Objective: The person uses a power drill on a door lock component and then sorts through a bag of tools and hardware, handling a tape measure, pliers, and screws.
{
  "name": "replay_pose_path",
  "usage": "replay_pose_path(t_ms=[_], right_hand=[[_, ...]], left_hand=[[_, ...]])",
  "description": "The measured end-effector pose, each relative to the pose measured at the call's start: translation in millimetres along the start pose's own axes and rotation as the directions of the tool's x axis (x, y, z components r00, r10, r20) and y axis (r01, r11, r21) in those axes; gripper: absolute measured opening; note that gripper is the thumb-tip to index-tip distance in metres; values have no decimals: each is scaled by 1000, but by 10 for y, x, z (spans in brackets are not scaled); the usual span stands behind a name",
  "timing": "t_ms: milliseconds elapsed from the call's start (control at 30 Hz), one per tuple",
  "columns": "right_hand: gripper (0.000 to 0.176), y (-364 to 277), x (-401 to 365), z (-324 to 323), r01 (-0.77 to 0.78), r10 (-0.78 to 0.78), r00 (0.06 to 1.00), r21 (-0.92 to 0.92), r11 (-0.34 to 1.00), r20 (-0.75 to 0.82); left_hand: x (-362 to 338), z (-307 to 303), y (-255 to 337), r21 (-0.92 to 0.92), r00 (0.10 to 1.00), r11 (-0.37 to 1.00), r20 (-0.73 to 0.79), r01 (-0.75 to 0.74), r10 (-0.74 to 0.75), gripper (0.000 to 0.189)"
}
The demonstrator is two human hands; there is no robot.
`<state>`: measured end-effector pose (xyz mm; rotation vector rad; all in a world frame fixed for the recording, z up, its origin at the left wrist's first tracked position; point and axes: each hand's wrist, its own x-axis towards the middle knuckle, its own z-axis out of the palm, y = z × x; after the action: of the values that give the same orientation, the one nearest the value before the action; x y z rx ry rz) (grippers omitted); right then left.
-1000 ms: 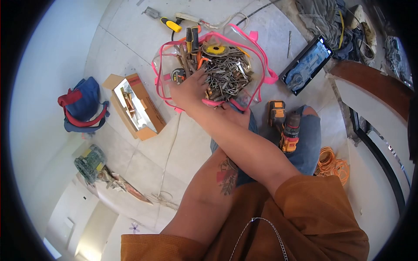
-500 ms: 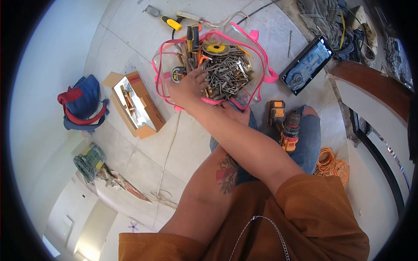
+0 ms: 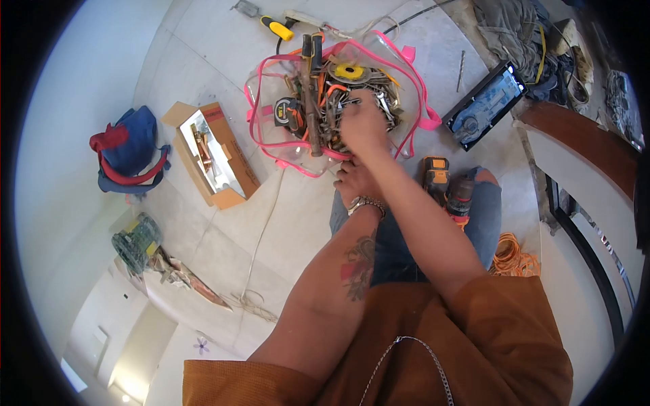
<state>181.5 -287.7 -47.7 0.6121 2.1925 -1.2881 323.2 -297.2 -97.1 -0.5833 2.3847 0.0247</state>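
Observation:
A clear bag with pink trim point(image 3: 261, 144) lies open on the floor, filled with a heap of loose nails and screws point(image 3: 335, 111). My right hand point(image 3: 365, 125) reaches down into the heap; its fingertips are hidden and slightly blurred. At the near rim, my left hand point(image 3: 359, 181), wearing a metal watch point(image 3: 366, 204), has its fingers curled against the pink edge. Inside the bag, left of my right hand, are a tape measure point(image 3: 290, 115) and a long brown rod-like tool point(image 3: 312, 108). A yellow-centred disc point(image 3: 349, 72) and a small wrench point(image 3: 383, 105) lie on the nails.
A cordless drill point(image 3: 460, 199) and a battery point(image 3: 437, 176) lie by my leg. An open cardboard box point(image 3: 233, 159) and a blue bag point(image 3: 132, 159) are left. Right are a black tray point(image 3: 484, 105), a drill bit point(image 3: 461, 71) and an orange cord point(image 3: 514, 257). A yellow-handled scraper point(image 3: 276, 28) lies beyond.
My right hand has moved right, from beside the tape measure to the middle of the nails. The tape measure and brown tool now show more fully. My left hand stays at the near rim.

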Motion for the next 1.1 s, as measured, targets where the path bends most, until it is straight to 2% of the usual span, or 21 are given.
replay_pose_path(t_ms=[33, 133, 200, 233, 300, 333, 400, 467, 533, 633, 700, 767, 833, 900, 1033, 1100], right_hand=[[41, 145, 131, -26, -60, 54, 993, -56, 997, -103], [31, 654, 519, -13, 0, -15, 988, -95, 996, -156], [23, 861, 708, -25, 168, -190, 969, -146, 975, -158], [23, 994, 846, -34, 169, -191, 970, -144, 975, -150], [24, 1028, 969, -104, -90, 92, 995, 59, 994, -42], [24, 1059, 987, -118, -89, 91, 995, 57, 994, -38], [22, 671, 783, -337, -311, 322, 946, 353, 882, 30], [22, 645, 810, -321, -316, 334, 942, 398, 861, 26], [21, 626, 807, -296, -323, 349, 937, 443, 836, 23], [20, 696, 820, -244, -267, 305, 952, 471, 841, -5], [21, 790, 841, -176, -31, 45, 998, 315, 949, -37], [21, 647, 688, -274, -47, 51, 999, 341, 939, -3], [22, 304, 449, -493, -60, 54, 998, 366, 929, 28], [20, 75, 253, -681, -29, 30, 1000, 616, 787, 9], [18, -48, 126, -875, 12, -32, 999, 597, 802, 23], [18, 205, 178, -828, 141, -180, 983, 447, 883, 44]], left_hand=[[-56, -117, 22, 2, 1000, 1000, 5, 3, -3, 81], [-118, -476, 117, -87, 999, 996, 34, 32, -29, 84], [-127, -560, 145, -108, 999, 993, 33, 46, -42, 84], [-138, -571, 143, -128, 998, 990, 39, 56, -51, 84], [-137, -559, 131, -145, 998, 988, 49, 57, -50, 80], [-132, -556, 139, -150, 998, 987, 42, 62, -56, 78], [-130, -582, 146, -157, 997, 985, 36, 71, -66, 76], [-120, -647, 149, -129, 991, 988, 113, 81, -67, 85], [-126, -655, 139, -132, 992, 988, 112, 80, -65, 85], [-132, -665, 142, -135, 992, 988, 108, 73, -59, 86], [-134, -638, 139, -137, 993, 988, 104, 74, -60, 85], [-135, -559, 129, -150, 998, 987, 26, 64, -61, 79], [-121, -583, 139, -150, 997, 986, 33, 71, -67, 81], [-133, -570, 131, -149, 996, 986, 46, 76, -70, 83], [-144, -557, 162, -154, 998, 986, -6, 65, -67, 84], [-151, -555, 166, -158, 998, 985, -10, 66, -69, 84]])
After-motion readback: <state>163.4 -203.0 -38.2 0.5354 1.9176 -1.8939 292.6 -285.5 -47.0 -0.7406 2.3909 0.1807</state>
